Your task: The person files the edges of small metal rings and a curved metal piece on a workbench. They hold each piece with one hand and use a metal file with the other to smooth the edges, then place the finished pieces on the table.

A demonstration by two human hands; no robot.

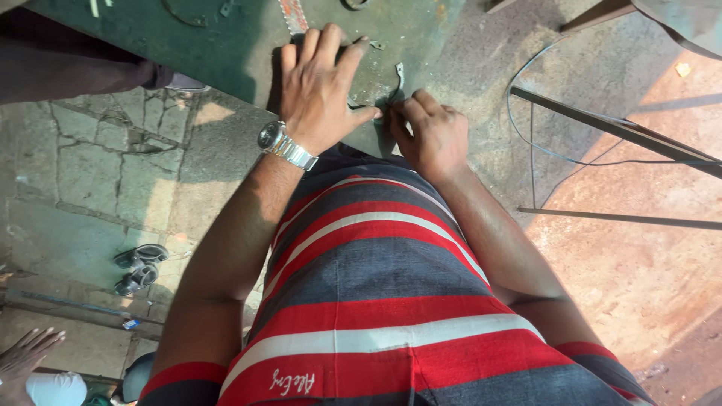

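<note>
Above: left hand (pixel 320 90) flat, fingers released, on worktop (pixel 233 45); right hand (pixel 429 135) pinching metal scrap (pixel 398 79). Risk: jagged edge cuts fingertips if scrap slips.

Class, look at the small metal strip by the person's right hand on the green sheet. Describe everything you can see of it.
The metal strip is a small, thin, grey piece, bent or slightly curved, with a dull surface. It lies on the worn green sheet near that sheet's edge, running up and away from the right hand. The right fingers pinch or press at its lower end; the left hand lies flat on the sheet beside it. Its lower end is hidden by the fingers.
</note>
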